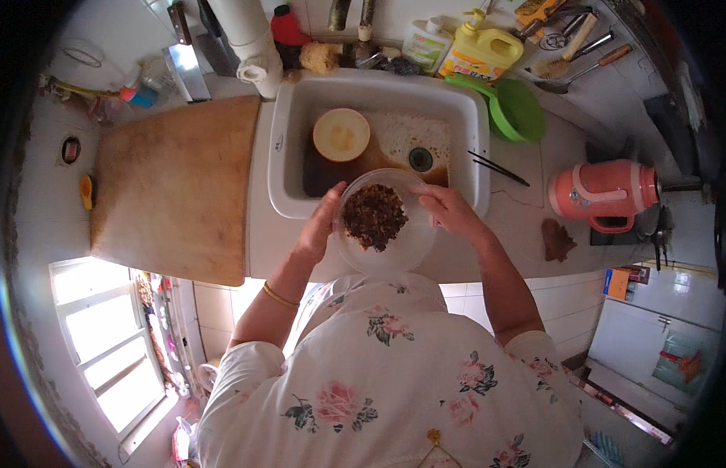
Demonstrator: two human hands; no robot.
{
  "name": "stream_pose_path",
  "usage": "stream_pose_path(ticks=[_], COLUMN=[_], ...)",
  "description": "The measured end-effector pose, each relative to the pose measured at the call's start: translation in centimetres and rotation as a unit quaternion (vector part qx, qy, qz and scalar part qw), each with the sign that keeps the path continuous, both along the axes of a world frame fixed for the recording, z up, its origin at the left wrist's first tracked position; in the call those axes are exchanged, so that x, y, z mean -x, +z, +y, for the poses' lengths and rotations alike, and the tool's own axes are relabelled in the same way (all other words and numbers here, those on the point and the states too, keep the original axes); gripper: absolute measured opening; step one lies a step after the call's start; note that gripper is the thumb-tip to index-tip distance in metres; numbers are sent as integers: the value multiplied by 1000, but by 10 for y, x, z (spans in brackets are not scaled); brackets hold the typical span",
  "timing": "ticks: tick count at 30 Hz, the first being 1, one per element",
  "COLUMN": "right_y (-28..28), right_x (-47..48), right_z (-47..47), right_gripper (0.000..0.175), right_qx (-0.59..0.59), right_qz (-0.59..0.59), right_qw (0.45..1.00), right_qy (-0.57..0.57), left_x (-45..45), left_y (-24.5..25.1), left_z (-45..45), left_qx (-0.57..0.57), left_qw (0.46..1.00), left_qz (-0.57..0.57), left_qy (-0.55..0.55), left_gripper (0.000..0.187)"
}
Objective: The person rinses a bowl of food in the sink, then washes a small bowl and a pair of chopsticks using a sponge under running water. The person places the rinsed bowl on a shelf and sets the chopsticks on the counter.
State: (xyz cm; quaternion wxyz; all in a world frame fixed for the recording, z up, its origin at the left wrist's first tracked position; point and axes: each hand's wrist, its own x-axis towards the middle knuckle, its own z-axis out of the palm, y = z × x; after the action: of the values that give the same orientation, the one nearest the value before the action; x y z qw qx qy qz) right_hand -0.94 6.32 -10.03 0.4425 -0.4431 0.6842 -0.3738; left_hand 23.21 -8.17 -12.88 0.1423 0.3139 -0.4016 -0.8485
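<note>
My left hand [323, 227] grips the left side of a clear plastic bowl [418, 245], and my right hand [453, 212] holds its right rim. Inside, a clump of dark brown, chopped-looking food [374, 215] lies toward the left; its exact kind is unclear. The bowl is held over the front edge of a white sink [281, 158]. In the sink stands a round bowl with a pale inside and reddish rim [342, 134]. Brownish liquid [325, 178] covers part of the sink floor, near a green-rimmed drain [421, 159].
A wooden cutting board [175, 187] covers the left counter, with a cleaver [187, 73] behind it. At the right are black chopsticks [498, 168], a green plastic ladle [518, 111] and a pink thermos jug [603, 196]. A yellow detergent jug [483, 52] stands behind the sink.
</note>
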Motion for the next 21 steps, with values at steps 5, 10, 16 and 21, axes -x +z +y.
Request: stream_pose_path(ticks=[5, 10, 16, 21], right_y=[-1, -15, -3, -26], right_x=[-1, -13, -26, -26], right_z=[22, 10, 14, -4], right_gripper=[36, 35, 33, 33], right_qx=[99, 148, 216, 205], right_qz=[-111, -90, -69, -90], right_qw=[967, 929, 901, 902], right_qy=[-207, -328, -370, -369], left_x=[-9, -18, -10, -13], left_y=[14, 1, 2, 1], left_z=[-30, -29, -11, -11], left_qx=[26, 20, 31, -3], left_qw=[993, 991, 991, 993], left_qz=[4, -2, -44, -16], left_qy=[116, 136, 121, 119], left_gripper=[73, 62, 55, 52])
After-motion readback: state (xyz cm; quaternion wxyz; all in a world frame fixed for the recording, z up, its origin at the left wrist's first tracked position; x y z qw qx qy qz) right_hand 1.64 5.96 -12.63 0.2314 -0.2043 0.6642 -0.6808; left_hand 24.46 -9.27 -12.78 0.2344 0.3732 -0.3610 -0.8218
